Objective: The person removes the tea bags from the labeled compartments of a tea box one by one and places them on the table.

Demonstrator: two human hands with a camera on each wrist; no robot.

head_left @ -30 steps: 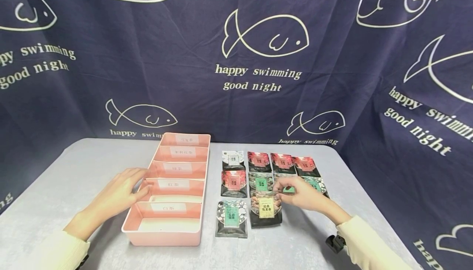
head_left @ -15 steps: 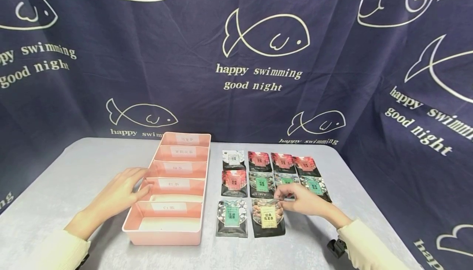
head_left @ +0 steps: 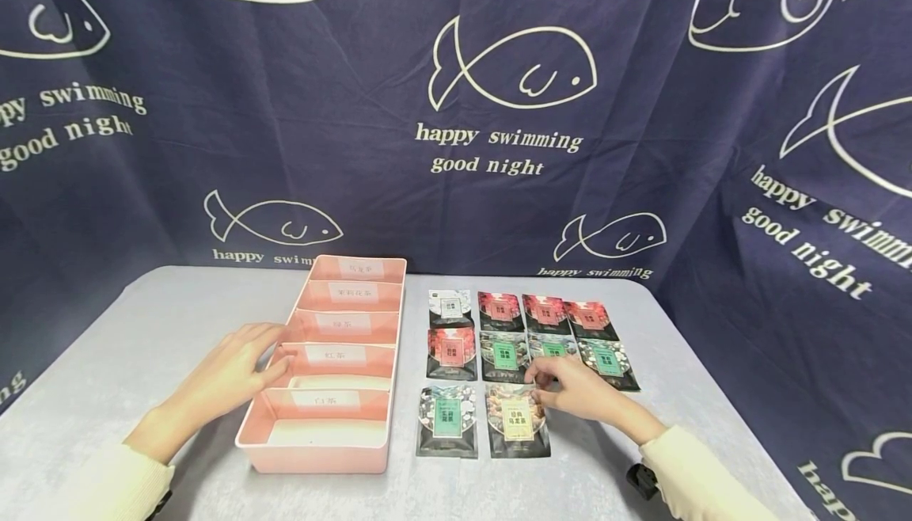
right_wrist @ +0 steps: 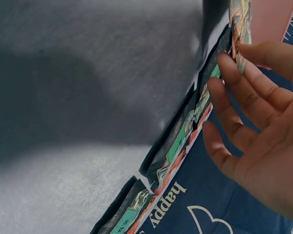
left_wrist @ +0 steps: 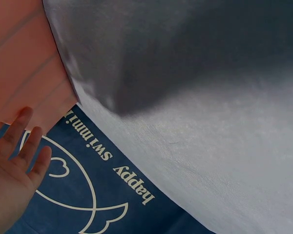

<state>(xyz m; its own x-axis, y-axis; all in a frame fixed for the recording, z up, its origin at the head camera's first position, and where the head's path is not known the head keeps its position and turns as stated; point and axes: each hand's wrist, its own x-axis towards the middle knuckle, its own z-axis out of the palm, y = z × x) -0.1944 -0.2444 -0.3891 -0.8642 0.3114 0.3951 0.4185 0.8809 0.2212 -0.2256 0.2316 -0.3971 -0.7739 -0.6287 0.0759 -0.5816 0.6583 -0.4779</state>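
Note:
My left hand (head_left: 235,363) rests at the left rim of a long pink divided box (head_left: 313,458). In the left wrist view its fingers (left_wrist: 28,146) lie fairly straight against the box's outer wall (left_wrist: 24,68). With thumb and fingertips, my right hand (head_left: 573,386) pinches the upper right edge of a yellow-labelled tea packet (head_left: 518,420). The right wrist view shows this packet (right_wrist: 241,24) at a slant between thumb and forefinger. Left of it lies a teal-labelled floral tea packet (head_left: 446,420). A green-labelled packet (head_left: 552,344) is partly hidden behind the right hand.
Farther back lie a white packet (head_left: 450,309), a red packet (head_left: 452,353), several more red packets (head_left: 501,311), a green packet (head_left: 504,356) and a teal floral packet (head_left: 608,363). Dividers with paper labels (head_left: 335,356) split the box. A dark blue curtain (head_left: 356,188) hangs behind the table.
My right hand has drawn the yellow-labelled packet toward me and slightly right, off the packets behind it, so it lines up beside the teal floral packet. The left hand has stayed put.

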